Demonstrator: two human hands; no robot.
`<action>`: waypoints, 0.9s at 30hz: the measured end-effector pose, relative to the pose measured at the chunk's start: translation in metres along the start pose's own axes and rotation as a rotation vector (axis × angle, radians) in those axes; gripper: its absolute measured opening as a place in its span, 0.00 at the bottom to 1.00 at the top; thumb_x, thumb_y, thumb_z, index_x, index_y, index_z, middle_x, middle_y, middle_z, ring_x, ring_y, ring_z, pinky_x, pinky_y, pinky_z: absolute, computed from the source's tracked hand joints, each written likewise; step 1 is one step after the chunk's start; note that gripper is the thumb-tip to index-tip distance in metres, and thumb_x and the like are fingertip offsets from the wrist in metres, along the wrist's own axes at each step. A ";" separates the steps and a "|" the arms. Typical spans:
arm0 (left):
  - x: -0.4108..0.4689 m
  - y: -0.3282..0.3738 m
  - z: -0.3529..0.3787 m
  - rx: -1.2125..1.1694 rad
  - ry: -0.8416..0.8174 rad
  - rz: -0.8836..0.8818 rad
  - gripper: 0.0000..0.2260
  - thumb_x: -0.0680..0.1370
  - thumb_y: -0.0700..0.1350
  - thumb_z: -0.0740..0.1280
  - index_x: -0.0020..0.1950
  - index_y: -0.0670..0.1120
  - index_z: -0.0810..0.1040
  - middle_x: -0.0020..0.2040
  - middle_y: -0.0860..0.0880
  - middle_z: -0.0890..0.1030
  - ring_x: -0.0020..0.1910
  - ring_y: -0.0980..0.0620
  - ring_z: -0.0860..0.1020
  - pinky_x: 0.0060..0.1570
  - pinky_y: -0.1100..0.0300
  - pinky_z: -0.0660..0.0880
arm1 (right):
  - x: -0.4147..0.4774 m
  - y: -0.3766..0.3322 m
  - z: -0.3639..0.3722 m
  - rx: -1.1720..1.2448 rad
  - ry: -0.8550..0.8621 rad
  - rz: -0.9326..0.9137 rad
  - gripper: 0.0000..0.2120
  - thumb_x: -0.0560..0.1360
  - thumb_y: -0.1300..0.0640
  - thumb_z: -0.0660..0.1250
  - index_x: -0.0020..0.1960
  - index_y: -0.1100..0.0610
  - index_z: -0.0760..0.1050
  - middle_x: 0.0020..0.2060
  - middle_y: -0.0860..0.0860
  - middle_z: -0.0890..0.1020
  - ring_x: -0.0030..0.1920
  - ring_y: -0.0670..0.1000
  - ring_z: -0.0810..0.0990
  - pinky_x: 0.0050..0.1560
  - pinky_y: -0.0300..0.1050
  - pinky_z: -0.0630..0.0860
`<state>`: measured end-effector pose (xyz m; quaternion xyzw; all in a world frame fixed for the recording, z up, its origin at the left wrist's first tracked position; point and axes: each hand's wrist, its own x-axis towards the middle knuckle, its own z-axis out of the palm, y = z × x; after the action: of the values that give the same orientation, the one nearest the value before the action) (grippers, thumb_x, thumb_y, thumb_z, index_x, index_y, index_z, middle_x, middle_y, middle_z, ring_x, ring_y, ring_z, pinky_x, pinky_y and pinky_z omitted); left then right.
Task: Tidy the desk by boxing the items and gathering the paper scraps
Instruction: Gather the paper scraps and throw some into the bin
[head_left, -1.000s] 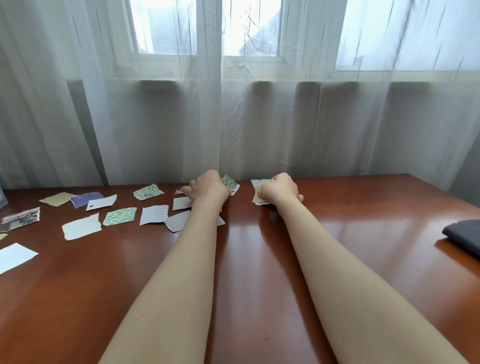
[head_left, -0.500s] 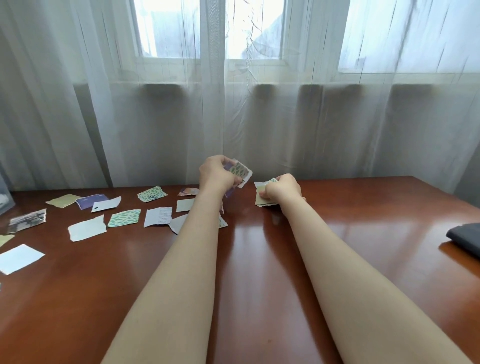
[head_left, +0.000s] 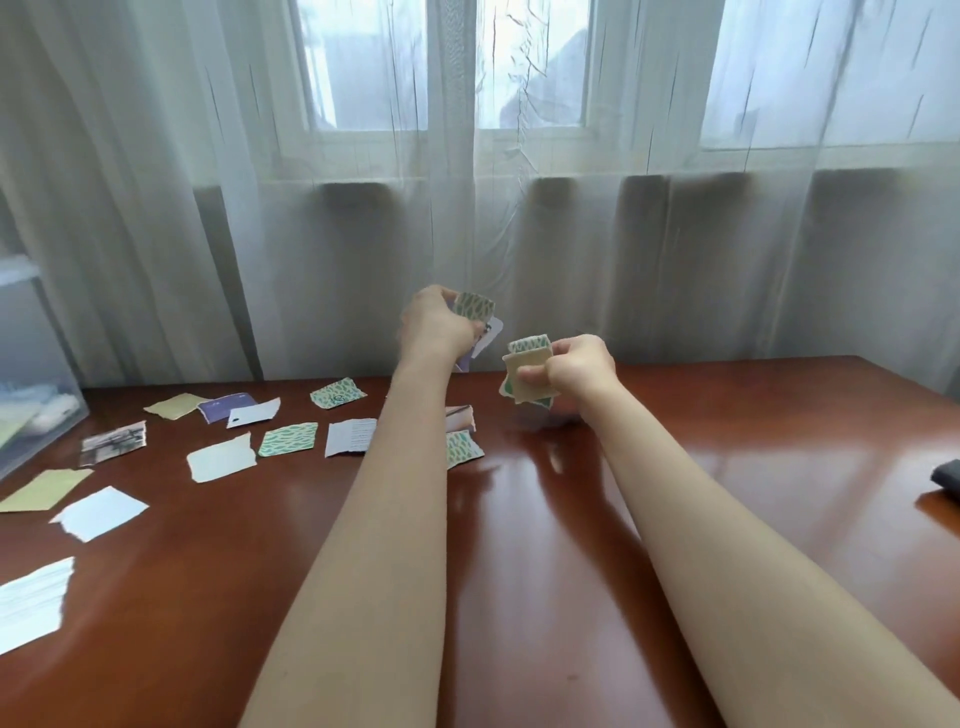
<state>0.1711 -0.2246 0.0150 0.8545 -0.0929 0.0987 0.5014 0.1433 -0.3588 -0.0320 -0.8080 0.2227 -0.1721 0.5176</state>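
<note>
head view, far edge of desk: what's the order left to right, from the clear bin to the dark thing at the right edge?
Clear plastic bin → purple scrap → left hand → right hand → dark object.

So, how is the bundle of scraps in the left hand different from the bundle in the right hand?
The left hand's bundle is held higher, in front of the curtain; the right hand's bundle sits lower, just above the desk. The left one shows purple and white pieces behind a green-patterned scrap; the right one shows a plain beige scrap in front. Both include green-patterned paper.
</note>
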 end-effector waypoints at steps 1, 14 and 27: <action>0.001 -0.001 -0.005 0.024 0.010 -0.003 0.12 0.74 0.39 0.70 0.56 0.45 0.77 0.56 0.43 0.80 0.53 0.44 0.80 0.52 0.52 0.79 | -0.001 -0.003 0.002 0.010 -0.032 -0.012 0.14 0.66 0.62 0.76 0.50 0.60 0.81 0.49 0.54 0.82 0.53 0.52 0.80 0.56 0.43 0.76; 0.011 0.006 -0.051 0.368 -0.055 -0.032 0.15 0.71 0.36 0.71 0.56 0.43 0.77 0.51 0.42 0.79 0.50 0.42 0.80 0.52 0.49 0.79 | -0.044 -0.062 0.003 -0.289 -0.389 -0.192 0.18 0.73 0.56 0.70 0.59 0.65 0.76 0.51 0.57 0.81 0.49 0.56 0.80 0.49 0.45 0.76; 0.005 -0.015 -0.083 0.649 -0.521 -0.355 0.17 0.72 0.41 0.73 0.59 0.38 0.78 0.54 0.39 0.81 0.52 0.41 0.80 0.59 0.46 0.75 | -0.057 -0.044 0.033 -0.620 -0.540 -0.074 0.25 0.66 0.56 0.77 0.60 0.62 0.76 0.45 0.53 0.77 0.44 0.52 0.75 0.36 0.40 0.71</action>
<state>0.1735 -0.1450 0.0431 0.9665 -0.0324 -0.1831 0.1768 0.1202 -0.2864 -0.0079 -0.9492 0.0910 0.1029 0.2831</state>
